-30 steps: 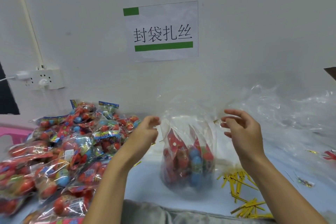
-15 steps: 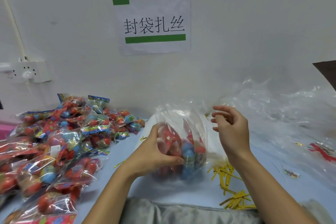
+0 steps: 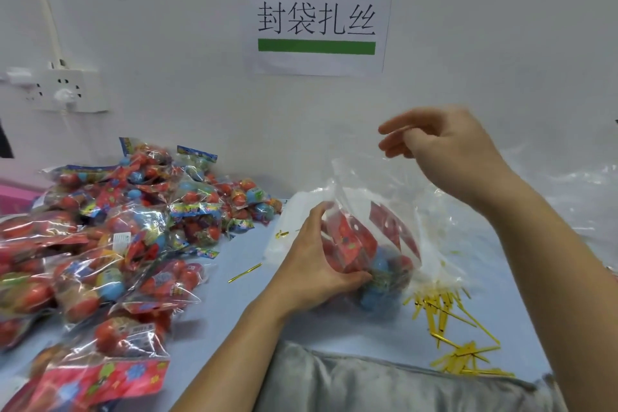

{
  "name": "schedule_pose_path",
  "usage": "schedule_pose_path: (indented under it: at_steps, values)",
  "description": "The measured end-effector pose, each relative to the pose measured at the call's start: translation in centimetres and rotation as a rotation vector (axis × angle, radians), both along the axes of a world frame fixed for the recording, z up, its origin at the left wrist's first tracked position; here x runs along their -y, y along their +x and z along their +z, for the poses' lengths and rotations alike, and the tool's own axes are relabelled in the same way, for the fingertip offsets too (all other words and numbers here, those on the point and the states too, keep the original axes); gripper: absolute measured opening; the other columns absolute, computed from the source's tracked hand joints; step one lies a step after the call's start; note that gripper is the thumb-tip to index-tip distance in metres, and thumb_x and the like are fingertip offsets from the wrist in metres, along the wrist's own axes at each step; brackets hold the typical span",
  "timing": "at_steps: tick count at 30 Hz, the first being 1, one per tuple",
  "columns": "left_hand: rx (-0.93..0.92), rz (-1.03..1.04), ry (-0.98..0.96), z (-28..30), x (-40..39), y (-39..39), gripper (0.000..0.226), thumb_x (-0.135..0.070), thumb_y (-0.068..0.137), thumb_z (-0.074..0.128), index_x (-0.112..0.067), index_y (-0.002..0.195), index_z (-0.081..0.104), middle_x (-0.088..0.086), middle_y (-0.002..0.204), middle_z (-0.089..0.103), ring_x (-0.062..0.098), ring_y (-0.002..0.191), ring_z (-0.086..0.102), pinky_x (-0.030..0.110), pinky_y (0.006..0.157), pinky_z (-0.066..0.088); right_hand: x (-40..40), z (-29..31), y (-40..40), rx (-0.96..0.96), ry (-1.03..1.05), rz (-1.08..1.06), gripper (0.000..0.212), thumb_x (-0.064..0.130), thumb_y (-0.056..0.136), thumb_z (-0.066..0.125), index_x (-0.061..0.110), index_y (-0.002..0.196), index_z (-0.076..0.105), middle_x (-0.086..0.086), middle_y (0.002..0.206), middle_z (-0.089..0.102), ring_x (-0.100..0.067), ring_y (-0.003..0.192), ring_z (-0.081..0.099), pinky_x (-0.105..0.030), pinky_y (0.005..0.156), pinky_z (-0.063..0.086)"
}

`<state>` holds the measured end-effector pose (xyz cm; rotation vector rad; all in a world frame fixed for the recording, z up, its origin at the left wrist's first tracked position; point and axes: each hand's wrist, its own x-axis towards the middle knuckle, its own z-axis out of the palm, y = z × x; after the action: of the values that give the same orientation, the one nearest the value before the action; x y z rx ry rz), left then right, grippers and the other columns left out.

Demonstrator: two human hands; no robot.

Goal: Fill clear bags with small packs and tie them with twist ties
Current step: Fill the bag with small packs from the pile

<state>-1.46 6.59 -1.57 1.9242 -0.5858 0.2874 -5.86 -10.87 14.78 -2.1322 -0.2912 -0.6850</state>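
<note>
Risen since a moment ago: right hand (image 3: 444, 157), lifting the top of the clear bag (image 3: 374, 211). Far left, heaped small packs (image 3: 110, 231). Centre, left hand (image 3: 317, 264) gripping the filled bag's side. Right, fingers curled, pinching plastic above scattered twist ties (image 3: 444, 314).

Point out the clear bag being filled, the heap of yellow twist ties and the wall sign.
clear bag (image 3: 374, 184): head view, upper film.
yellow twist ties (image 3: 438, 308): head view, middle of the heap.
wall sign (image 3: 317, 15): head view, printed characters.
</note>
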Motion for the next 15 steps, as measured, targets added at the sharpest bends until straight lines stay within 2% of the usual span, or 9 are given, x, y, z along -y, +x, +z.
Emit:
schedule_pose_path:
  at_steps: [2,3,6,9,11,13,15]
  values:
    - [0.035,0.008,0.018,0.1,0.0,-0.1,0.102,-0.040,0.059,0.090,-0.069,0.124,0.018,-0.018,0.123,0.053,0.000,0.104,0.059,0.012,0.086,0.050,-0.5,0.3,0.3,-0.178,-0.163,-0.028,0.039,0.000,0.088,0.041,0.021,0.090,0.074,-0.001,0.088,0.076,-0.010,0.072,0.074,-0.030,0.077,0.058]
    - [0.052,0.008,0.028,0.1,0.1,-0.2,0.101,-0.041,0.059,0.090,-0.069,0.124,0.017,-0.020,0.124,0.051,-0.001,0.103,0.058,0.010,0.086,0.048,-0.5,0.1,0.4,-0.232,-0.257,-0.057,0.040,-0.001,0.087,0.041,0.021,0.091,0.073,-0.003,0.090,0.075,-0.011,0.071,0.074,-0.029,0.073,0.058]
    - [0.069,-0.007,0.045,0.2,0.4,-0.1,0.100,-0.041,0.059,0.089,-0.054,0.134,0.025,-0.015,0.121,0.055,0.004,0.100,0.060,0.027,0.090,0.053,-0.2,-0.9,0.5,-0.327,-0.428,-0.114,0.042,-0.001,0.087,0.041,0.023,0.097,0.074,-0.004,0.092,0.075,-0.012,0.063,0.072,-0.021,0.055,0.051]
    - [0.092,-0.015,0.061,0.3,0.6,0.0,0.100,-0.040,0.060,0.090,-0.052,0.134,0.023,-0.019,0.116,0.052,0.000,0.097,0.058,0.021,0.085,0.052,0.5,-0.7,0.1,-0.416,-0.493,-0.118,0.035,0.002,0.090,0.047,0.022,0.096,0.075,-0.001,0.079,0.078,-0.010,0.056,0.072,-0.023,0.054,0.053]
    - [0.105,-0.021,0.080,0.4,0.7,0.1,0.104,-0.039,0.061,0.090,-0.047,0.139,0.023,-0.012,0.120,0.053,0.004,0.100,0.058,0.026,0.089,0.053,0.9,-0.5,-0.2,-0.446,-0.544,-0.136,0.030,0.002,0.088,0.052,0.017,0.092,0.077,0.002,0.067,0.076,-0.008,0.057,0.071,-0.021,0.054,0.056]
    - [0.107,-0.017,0.096,0.3,0.7,0.1,0.109,-0.041,0.060,0.090,-0.044,0.143,0.020,-0.009,0.122,0.053,0.004,0.101,0.058,0.027,0.091,0.053,1.0,-0.6,-0.3,-0.488,-0.598,-0.157,0.026,0.003,0.089,0.055,0.014,0.095,0.077,0.006,0.058,0.072,-0.005,0.061,0.070,-0.019,0.052,0.052]
    - [0.100,-0.016,0.099,0.2,0.6,0.3,0.112,-0.042,0.059,0.090,-0.045,0.145,0.018,-0.012,0.120,0.051,-0.001,0.099,0.058,0.020,0.088,0.052,1.1,-0.8,-0.1,-0.499,-0.606,-0.190,0.019,0.012,0.092,0.059,0.014,0.102,0.075,0.009,0.053,0.070,-0.001,0.067,0.066,-0.020,0.052,0.046]
